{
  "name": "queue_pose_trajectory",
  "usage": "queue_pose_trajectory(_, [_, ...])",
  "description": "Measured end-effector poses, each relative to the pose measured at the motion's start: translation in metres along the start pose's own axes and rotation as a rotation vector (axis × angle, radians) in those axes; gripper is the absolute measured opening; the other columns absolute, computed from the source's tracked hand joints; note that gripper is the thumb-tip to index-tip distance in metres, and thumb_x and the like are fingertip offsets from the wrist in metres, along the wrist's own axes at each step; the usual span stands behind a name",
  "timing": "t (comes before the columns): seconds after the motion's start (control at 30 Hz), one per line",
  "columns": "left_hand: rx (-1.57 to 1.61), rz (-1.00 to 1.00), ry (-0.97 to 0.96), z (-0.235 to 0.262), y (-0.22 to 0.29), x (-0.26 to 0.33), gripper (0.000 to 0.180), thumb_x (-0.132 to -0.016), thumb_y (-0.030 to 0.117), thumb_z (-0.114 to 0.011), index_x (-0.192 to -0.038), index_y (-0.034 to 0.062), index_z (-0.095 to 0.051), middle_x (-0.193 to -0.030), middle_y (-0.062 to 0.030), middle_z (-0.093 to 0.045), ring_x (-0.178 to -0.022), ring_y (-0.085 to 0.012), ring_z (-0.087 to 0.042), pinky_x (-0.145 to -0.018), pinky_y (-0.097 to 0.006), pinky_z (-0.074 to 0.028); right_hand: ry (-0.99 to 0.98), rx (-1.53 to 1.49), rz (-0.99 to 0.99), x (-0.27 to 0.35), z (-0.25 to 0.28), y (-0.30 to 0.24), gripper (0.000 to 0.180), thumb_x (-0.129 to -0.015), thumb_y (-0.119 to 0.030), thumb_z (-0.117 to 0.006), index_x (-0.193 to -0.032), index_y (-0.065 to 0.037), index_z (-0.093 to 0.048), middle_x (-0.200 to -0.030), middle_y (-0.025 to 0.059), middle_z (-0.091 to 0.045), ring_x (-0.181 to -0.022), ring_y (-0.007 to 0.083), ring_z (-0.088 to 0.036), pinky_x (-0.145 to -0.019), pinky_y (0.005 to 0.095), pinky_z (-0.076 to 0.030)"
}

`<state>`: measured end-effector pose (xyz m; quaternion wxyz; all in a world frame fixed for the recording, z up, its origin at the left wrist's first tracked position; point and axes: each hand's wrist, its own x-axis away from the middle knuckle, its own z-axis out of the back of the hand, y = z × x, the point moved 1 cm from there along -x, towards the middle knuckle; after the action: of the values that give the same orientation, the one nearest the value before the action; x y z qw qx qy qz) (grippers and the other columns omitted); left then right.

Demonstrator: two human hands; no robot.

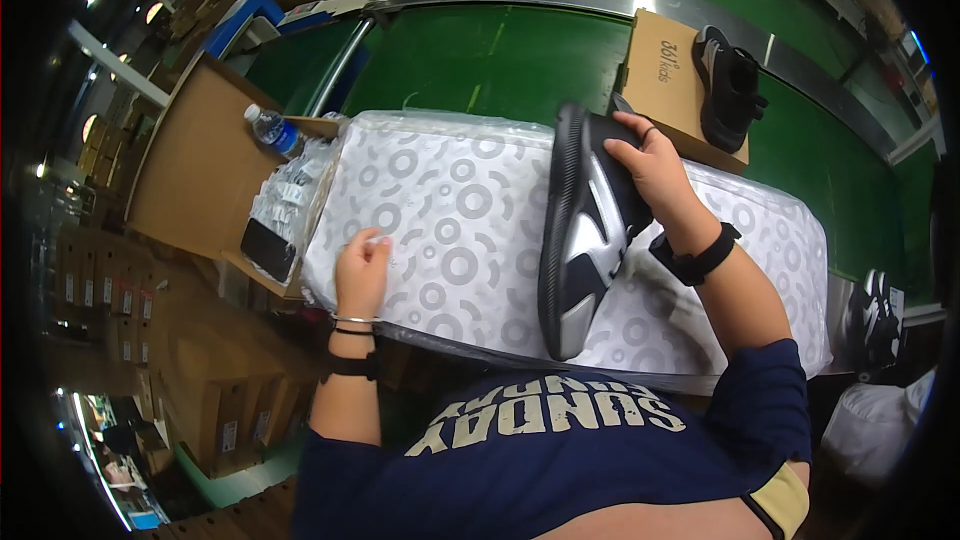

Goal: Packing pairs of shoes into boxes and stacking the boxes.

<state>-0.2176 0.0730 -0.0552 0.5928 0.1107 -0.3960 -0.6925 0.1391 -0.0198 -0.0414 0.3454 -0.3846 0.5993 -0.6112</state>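
My right hand (655, 170) grips a black and silver sneaker (590, 230) by its heel end, tilted with the dark sole edge toward the left. The sneaker is over a stack of white tissue paper (430, 210) printed with grey rings and arcs. Above the left part of that paper, my left hand (362, 275) is closed with its fingers curled. Whatever it may hold is too small to make out. Beyond my right hand, a second sneaker (728, 85), black, rests on a brown shoe box (665, 70).
At the left, an open carton (190, 165) borders a pile of small white packets (290, 190), a water bottle (275, 130) and a black phone (268, 250). A green conveyor belt (440, 60) runs behind the paper. More shoes (880, 320) stand at far right.
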Motion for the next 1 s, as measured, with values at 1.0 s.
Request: queue_pose_trajectory(1.0, [-0.371,-0.974,0.108,0.014,0.123,0.028,0.049,-0.071,0.016,-0.061,-0.112,-0.0075,-0.047,-0.112,-0.0225,-0.049,-0.104,-0.033,-0.049,-0.089,-0.034,-0.039,-0.119,0.345,0.268,0.02,-0.033,-0.079,0.09,-0.067,-0.043,-0.07,-0.126,0.01,-0.028,-0.097,0.0191,-0.058,-0.082,0.02,-0.057,-0.067,0.0305,-0.047])
